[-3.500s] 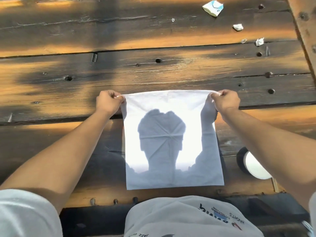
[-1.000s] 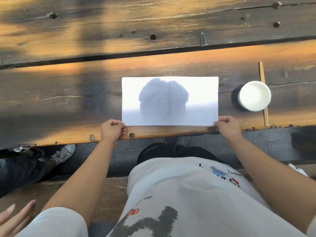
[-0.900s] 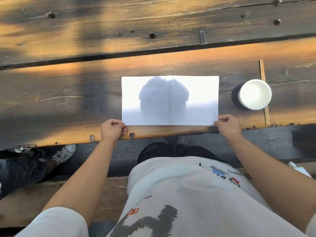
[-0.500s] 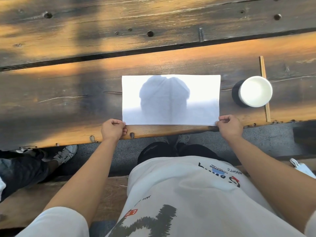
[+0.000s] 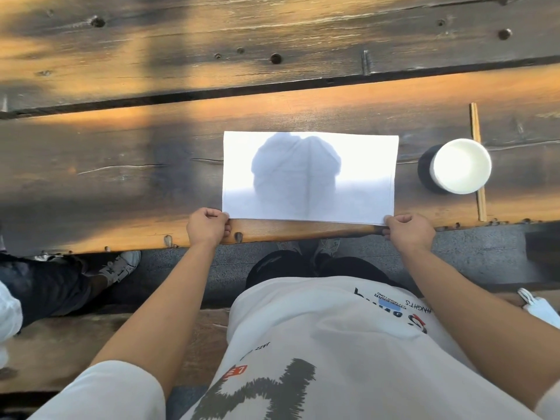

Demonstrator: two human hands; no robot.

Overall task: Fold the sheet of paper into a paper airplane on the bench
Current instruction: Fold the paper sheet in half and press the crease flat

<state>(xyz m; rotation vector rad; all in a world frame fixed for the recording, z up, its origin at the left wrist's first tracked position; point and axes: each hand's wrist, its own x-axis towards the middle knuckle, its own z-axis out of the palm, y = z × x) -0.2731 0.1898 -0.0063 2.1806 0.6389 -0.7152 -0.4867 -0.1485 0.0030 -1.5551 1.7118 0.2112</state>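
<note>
A person stands over a dark, weathered wooden counter (image 5: 121,183), seen from a camera on their head looking down. A white sheet of paper (image 5: 309,177) lies flat on the counter, near its front edge and directly in front of the person. It is wider than it is deep, and the double edge along its near side suggests it is folded in half, with the fold on the far side and the loose edges toward the person. A faint vertical crease runs down its middle (the shadow of the person's head falls across it).

The left hand (image 5: 207,227) is curled, pinching the near left corner of the paper. The right hand (image 5: 409,231) is curled too, pinching the near right corner. Both hands sit at the counter's front edge, holding the two layers aligned.

This looks like an early step: the halving fold is being lined up and still seems to need pressing flat. The next move probably calls for keeping the corners matched while one hand slides along the far fold to sharpen it.

To the right of the paper, apart from it, stands a white paper cup (image 5: 462,165) beside a thin wooden stick (image 5: 478,159).
</note>
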